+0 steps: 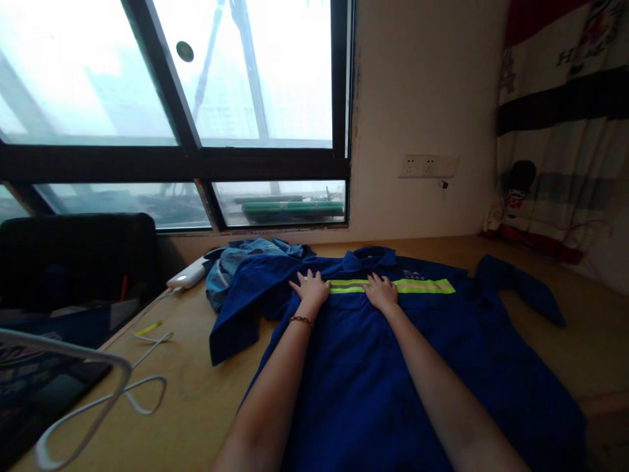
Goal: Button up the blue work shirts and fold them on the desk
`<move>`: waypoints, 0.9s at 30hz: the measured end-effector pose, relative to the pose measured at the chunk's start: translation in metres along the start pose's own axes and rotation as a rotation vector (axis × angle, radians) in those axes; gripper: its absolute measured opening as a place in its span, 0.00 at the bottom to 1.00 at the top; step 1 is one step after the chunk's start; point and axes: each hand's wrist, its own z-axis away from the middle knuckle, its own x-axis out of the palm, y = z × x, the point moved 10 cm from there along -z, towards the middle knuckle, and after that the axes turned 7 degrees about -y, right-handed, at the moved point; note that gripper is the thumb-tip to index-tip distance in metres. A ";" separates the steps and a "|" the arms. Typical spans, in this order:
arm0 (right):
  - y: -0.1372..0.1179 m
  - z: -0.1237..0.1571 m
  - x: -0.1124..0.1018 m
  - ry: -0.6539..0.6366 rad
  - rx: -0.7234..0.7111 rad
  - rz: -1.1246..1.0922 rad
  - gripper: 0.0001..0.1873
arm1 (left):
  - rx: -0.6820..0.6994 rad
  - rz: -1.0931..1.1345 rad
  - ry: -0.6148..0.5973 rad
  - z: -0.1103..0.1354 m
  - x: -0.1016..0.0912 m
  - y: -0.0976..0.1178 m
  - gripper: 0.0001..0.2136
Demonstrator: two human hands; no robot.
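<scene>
Garment, dark blue, collared [344, 373]: one, spread on the wooden table [196, 406], directly beneath your fingers and running back toward you under both forearms.

Hands: two. Your left hand [311, 290] rests palm down on the chest, fingers spread, at one end of the reflective stripe [426, 286]. Your right hand [381, 292] lies flat farther along that stripe, its fingers extended and closer together, gripping nothing. The left likewise presses without grasping.

Stripe, yellow-green with a paler middle band: one seen, showing between your hands and beyond the right one. Collar [368, 259]: one, just past your right fingertips. Sleeves: two, one angled out beside your left hand, the other bent well to the right of your right hand.

Bracelet, dark [301, 320]: one, on your left wrist.

Garment, lighter blue, crumpled [250, 254]: one heap, behind the near-left sleeve and partly covered by it.

White device [187, 274]: one, beside the heap. White cable [160, 337]: looped at left; whether one length or more, cannot be told. Yellow strip [149, 328]: one, near the cable.

Wall panels, white [428, 166]: one row of three.
</scene>
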 end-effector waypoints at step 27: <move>-0.032 0.008 -0.012 0.087 -0.298 -0.044 0.26 | -0.643 0.403 0.708 0.038 -0.117 -0.156 0.15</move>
